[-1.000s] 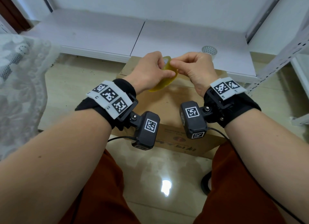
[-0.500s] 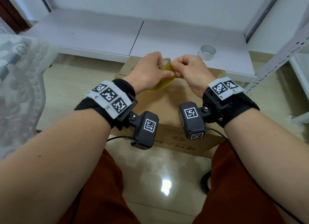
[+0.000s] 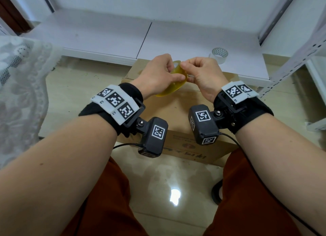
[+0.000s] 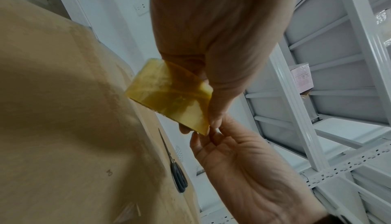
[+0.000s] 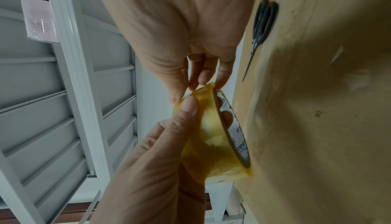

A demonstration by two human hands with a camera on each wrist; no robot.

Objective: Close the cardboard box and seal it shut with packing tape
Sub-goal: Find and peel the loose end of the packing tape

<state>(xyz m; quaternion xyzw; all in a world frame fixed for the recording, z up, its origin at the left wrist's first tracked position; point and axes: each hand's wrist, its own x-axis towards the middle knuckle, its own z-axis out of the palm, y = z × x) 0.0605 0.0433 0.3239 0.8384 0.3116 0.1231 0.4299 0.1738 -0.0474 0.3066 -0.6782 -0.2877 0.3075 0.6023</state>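
Note:
The closed cardboard box (image 3: 176, 108) sits on the floor between my knees. Both hands are just above its top. My left hand (image 3: 169, 71) grips a yellow packing tape roll (image 3: 173, 84), thumb on the outer face and fingers through the core. My right hand (image 3: 187, 72) pinches the roll's upper rim with its fingertips. In the right wrist view those fingertips (image 5: 203, 77) close on the tape roll (image 5: 211, 135) at its edge. The left wrist view shows the roll (image 4: 169, 98) edge-on over the box (image 4: 63, 110). I cannot tell whether a tape end is lifted.
Black-handled scissors (image 4: 177, 174) lie on the box top at its far side, also in the right wrist view (image 5: 262, 25). A second, clear tape roll (image 3: 219, 55) stands on the white shelf board (image 3: 194, 41) behind. White metal shelving (image 3: 291, 59) rises at right, lace fabric (image 3: 21, 87) at left.
Both hands stay on the yellow roll above the box. The right fingertips have shifted slightly along its rim, and the view has tilted so the clear roll shows fully.

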